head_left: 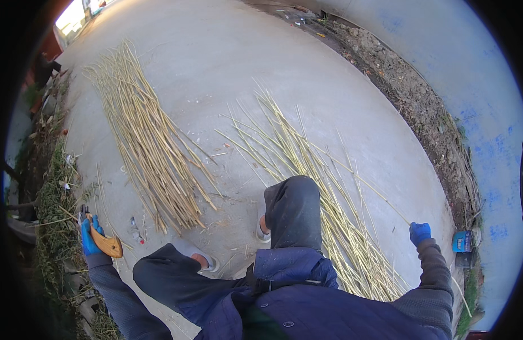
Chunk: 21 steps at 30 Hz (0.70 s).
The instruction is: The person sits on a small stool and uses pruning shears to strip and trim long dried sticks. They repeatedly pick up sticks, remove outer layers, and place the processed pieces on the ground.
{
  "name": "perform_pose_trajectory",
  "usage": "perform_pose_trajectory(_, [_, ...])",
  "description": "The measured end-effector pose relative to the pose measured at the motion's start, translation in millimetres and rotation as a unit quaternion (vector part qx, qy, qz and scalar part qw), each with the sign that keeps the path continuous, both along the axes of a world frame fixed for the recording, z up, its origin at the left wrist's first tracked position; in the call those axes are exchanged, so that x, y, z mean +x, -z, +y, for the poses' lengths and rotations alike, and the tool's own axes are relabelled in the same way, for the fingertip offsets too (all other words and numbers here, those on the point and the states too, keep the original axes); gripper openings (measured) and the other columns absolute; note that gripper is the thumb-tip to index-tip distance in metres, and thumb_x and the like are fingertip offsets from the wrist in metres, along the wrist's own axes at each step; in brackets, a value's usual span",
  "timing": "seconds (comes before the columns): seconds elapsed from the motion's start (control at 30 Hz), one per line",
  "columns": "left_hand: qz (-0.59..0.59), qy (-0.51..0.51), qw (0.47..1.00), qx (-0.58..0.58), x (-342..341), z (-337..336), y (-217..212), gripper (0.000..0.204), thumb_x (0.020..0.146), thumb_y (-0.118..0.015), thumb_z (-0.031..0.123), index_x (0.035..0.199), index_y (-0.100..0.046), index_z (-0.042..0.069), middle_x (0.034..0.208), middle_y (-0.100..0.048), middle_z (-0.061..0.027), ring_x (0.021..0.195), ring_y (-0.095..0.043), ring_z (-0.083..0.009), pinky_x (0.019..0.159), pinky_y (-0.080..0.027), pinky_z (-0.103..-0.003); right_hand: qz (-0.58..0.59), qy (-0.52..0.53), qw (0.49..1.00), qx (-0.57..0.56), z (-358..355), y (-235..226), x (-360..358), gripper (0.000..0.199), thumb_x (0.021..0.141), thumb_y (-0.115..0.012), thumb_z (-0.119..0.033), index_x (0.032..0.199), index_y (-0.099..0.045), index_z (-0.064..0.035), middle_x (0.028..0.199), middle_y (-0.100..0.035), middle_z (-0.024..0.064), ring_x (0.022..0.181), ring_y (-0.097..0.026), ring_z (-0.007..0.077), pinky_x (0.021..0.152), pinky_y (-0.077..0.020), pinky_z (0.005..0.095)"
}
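The left hand (90, 235), in a blue glove, is closed round the wooden handle of a small tool (104, 242) out at the person's left. The gloved right hand (420, 232) grips one thin yellow stalk (380, 199) drawn from the loose pile (329, 209) on the concrete floor (216, 56). A tidier bundle (145, 141) lies left.

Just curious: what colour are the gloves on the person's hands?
Blue, on both the left hand and right hand; head view.
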<state>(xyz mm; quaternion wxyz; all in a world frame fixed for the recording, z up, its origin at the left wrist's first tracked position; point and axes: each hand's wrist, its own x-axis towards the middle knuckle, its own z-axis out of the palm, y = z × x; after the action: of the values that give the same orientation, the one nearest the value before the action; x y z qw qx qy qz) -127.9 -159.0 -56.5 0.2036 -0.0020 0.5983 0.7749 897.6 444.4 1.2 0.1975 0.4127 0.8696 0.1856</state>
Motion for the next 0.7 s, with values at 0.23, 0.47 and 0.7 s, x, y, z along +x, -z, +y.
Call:
perform_pose_trajectory(0.23, [-0.065, 0.049, 0.996, 0.027, 75, 93, -35, 0.046, 0.092, -0.063, 0.032, 0.133, -0.052, 0.012, 0.115, -0.064, -0.0002, 0.067, -0.06, -0.0035, 0.054, -0.052, -0.017, -0.402, 0.523, 0.751, -0.028, -167, -34, 168, 0.03, 0.089, -0.063, -0.035, 0.116, -0.07, -0.0246, 0.126, -0.064, 0.0001, 0.117, -0.059, 0.0169, 0.088, -0.0456, 0.041])
perform_pose_trajectory(0.47, [-0.097, 0.095, 0.987, 0.089, 97, 130, -67, 0.041, 0.094, -0.061, 0.03, 0.126, -0.055, 0.006, 0.084, -0.07, 0.0001, 0.061, -0.064, -0.0059, 0.048, -0.055, -0.017, -0.454, 0.556, 0.693, -0.061, -134, -77, 148, 0.028, 0.086, -0.065, -0.034, 0.112, -0.071, -0.0242, 0.119, -0.068, -0.0008, 0.113, -0.062, 0.0169, 0.085, -0.0464, 0.0391])
perform_pose_trajectory(0.7, [-0.127, 0.145, 0.977, 0.089, 112, 178, -60, 0.045, 0.094, -0.06, 0.037, 0.122, -0.055, 0.003, 0.072, -0.062, 0.0027, 0.053, -0.058, -0.0094, 0.045, -0.05, -0.022, -0.25, 0.194, 0.947, 0.058, 96, 26, -178, 0.015, 0.08, -0.063, -0.025, 0.092, -0.073, -0.0239, 0.093, -0.073, -0.0015, 0.091, -0.069, 0.0202, 0.075, -0.048, 0.0355])
